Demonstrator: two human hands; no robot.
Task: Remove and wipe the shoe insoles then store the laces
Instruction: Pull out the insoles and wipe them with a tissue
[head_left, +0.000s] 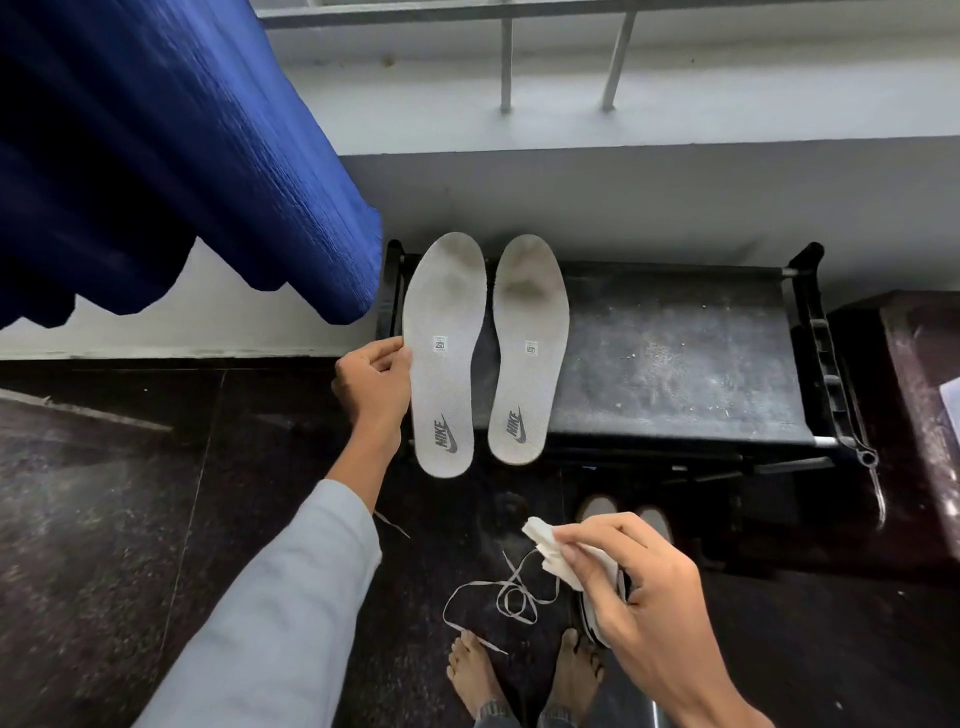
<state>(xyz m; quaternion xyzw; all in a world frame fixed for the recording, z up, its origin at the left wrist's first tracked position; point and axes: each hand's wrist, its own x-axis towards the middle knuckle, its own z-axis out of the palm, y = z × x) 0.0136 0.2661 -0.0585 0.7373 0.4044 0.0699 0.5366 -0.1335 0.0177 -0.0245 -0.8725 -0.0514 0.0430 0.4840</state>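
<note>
Left hand (375, 382) pinches the left grey foam insole (442, 353) edge; right hand (631, 582) fingers clamp the crumpled white tissue (545, 548). Brace the insole, then wipe heel-to-toe (dark toe stains need pressure).

Left insole (444, 353): pale grey, flat, logo side up, dark smudge near the toe end; its outer edge is pinched in the fingertips (397, 356) of the left hand.
Right insole (530, 348): same look, lying parallel just beyond the first, away from those fingers.
Lace (511, 597): white, loose loops on the dark floor, below the right hand's fingers (597, 540), untouched.
Tissue (550, 553): white, crumpled, gripped under those right fingers.
</note>
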